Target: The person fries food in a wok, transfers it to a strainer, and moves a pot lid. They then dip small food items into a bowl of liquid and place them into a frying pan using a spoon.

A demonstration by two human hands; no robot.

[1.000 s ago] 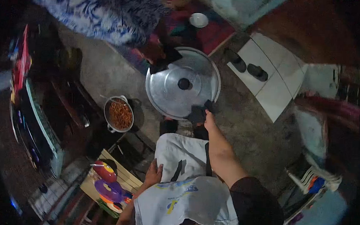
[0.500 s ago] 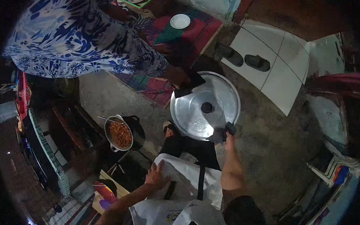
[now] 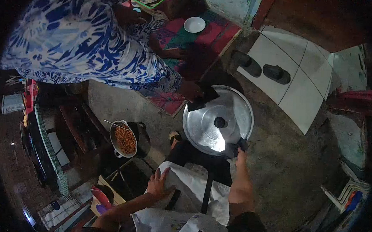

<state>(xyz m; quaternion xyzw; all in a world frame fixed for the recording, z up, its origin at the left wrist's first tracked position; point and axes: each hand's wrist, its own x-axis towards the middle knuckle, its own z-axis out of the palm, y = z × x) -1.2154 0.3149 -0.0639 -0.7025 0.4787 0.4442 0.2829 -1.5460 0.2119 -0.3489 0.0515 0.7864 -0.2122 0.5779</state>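
Note:
My right hand is closed around a dark cloth at the near right edge of a large round pot. A shiny metal lid with a black knob covers that pot. Fingers spread, my left hand lies on the pale apron over my lap. At the lid's far left edge, another person's hand holds a second dark cloth. What both cloths grip underneath is hidden.
To the left stands a pan of brown food pieces with a spoon in it. Dark sandals lie by white tiles. A white bowl sits on a red and green mat. The other person, in blue-white patterned clothing, bends over the mat.
The whole view has shifted a little, so the pot appears lower and further right. Both hands keep their places, my right on the cloth by the pot and my left on the apron.

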